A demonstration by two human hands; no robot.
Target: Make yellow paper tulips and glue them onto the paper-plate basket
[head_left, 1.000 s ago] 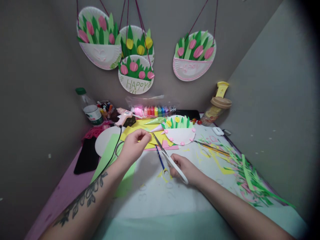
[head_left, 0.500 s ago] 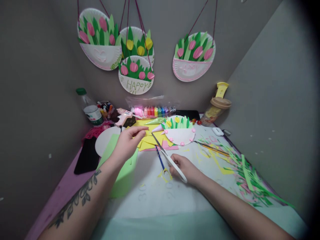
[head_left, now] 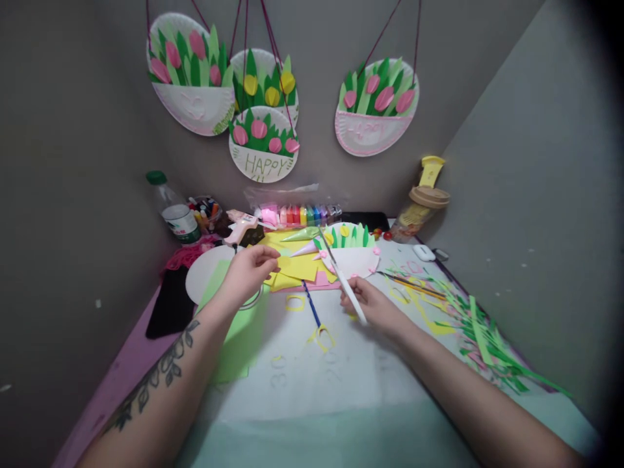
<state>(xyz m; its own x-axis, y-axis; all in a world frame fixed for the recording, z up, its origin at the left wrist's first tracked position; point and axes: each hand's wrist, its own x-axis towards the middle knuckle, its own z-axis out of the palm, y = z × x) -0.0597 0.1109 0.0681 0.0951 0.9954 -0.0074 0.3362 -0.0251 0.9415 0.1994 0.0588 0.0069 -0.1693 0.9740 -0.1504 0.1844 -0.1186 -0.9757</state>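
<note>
My left hand (head_left: 249, 270) pinches the edge of a yellow paper sheet (head_left: 299, 265) that lies on a pile of yellow and pink paper. My right hand (head_left: 373, 304) grips white-handled scissors (head_left: 344, 279), blades pointing up and away toward a paper-plate flower basket (head_left: 351, 250) lying on the table. A blue pencil (head_left: 312, 309) lies between my hands, beside a small yellow cut-out ring (head_left: 295, 302).
A pink glue gun (head_left: 242, 225), a plastic bottle (head_left: 173, 208), a marker cup (head_left: 205, 211) and a paint strip (head_left: 297, 214) stand at the back. Green paper scraps (head_left: 487, 341) litter the right side. A green sheet (head_left: 234, 331) and a white plate (head_left: 207, 273) lie left. Plate crafts (head_left: 192, 75) hang on the wall.
My right hand moved the scissors up and right toward the plate basket. My left hand shifted onto the yellow sheet's edge. A yellow ring now lies on the table.
</note>
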